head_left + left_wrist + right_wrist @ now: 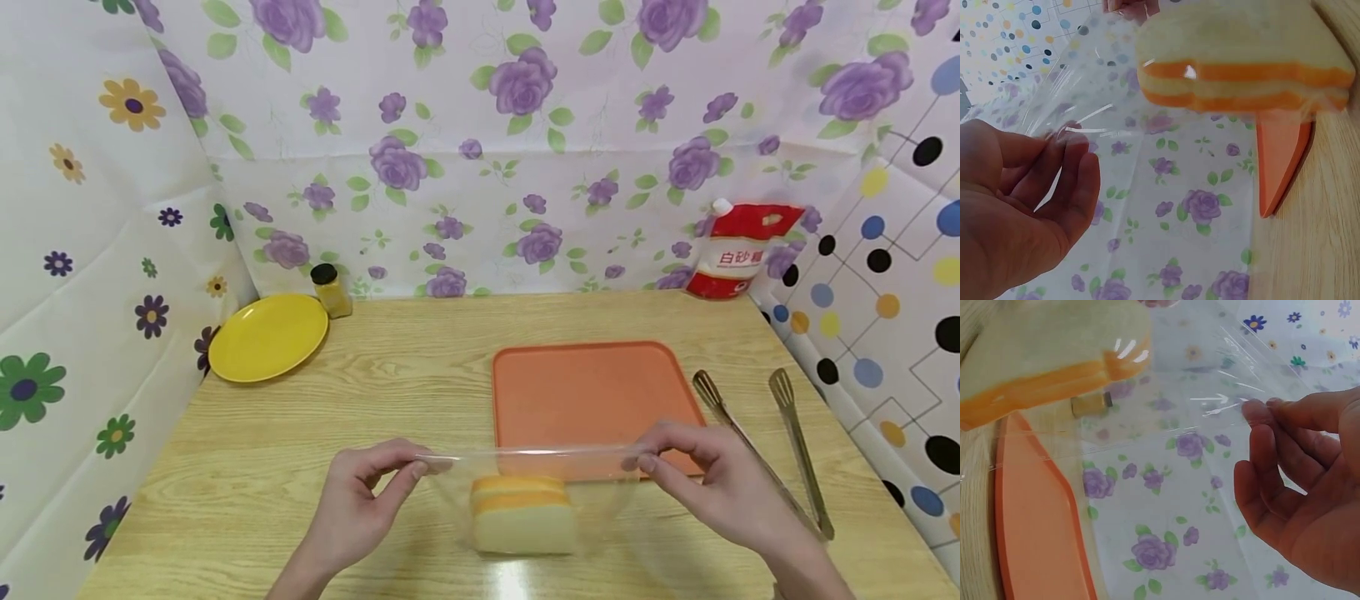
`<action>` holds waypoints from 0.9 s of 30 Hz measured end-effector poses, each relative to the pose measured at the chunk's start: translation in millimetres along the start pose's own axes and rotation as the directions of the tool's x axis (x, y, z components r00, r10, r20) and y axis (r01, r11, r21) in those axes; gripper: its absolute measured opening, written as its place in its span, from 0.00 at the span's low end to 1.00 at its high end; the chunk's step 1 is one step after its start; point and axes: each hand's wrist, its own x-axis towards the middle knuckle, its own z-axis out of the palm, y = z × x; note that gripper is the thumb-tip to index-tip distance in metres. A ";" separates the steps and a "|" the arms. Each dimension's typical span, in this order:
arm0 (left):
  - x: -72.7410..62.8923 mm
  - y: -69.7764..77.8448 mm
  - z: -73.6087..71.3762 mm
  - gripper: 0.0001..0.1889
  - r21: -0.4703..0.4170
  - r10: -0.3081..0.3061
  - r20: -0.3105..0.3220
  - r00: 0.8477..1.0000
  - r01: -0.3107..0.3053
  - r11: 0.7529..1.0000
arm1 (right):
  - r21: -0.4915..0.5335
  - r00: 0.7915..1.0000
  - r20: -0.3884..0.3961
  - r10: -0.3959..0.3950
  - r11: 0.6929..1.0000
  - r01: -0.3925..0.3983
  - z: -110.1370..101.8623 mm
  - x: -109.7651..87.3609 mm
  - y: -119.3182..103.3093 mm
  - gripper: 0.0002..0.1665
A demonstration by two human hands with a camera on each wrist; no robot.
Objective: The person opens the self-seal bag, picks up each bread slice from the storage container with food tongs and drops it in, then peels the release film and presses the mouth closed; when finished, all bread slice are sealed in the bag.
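Observation:
Two slices of bread (522, 525) with orange crusts stand inside a clear plastic bag (600, 500) near the table's front. My left hand (367, 492) pinches the bag's left upper corner between thumb and forefinger. At the opposite corner my right hand (708, 475) pinches the film the same way, and the top edge is stretched straight between them. In the left wrist view the bread (1241, 56) shows through the film beside the left hand (1035, 194). The right wrist view has the right hand (1304, 469) with its other fingers loosely bent.
An orange tray (592, 392) lies just behind the bag. Metal tongs (798, 450) rest at the right. A yellow plate (270, 337) and a small black-capped jar (332, 292) are at the back left; a red and white pouch (738, 250) stands at the back right.

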 end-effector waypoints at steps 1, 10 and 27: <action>-0.2 1.1 0.0 0.16 0.000 -0.015 -0.014 1.000 0.015 1.000 | 0.026 1.000 -0.002 -0.031 0.999 0.031 0.9 0.7 1.2 0.22; -1.6 12.3 -5.6 0.14 0.023 -0.066 -0.116 0.991 0.069 0.997 | 0.113 0.991 -0.058 -0.118 0.986 0.123 13.3 8.0 6.6 0.22; -5.1 13.0 -44.8 0.12 0.073 -0.026 -0.323 0.946 0.053 0.996 | 0.068 0.994 -0.076 -0.073 0.995 0.078 52.7 60.0 3.9 0.16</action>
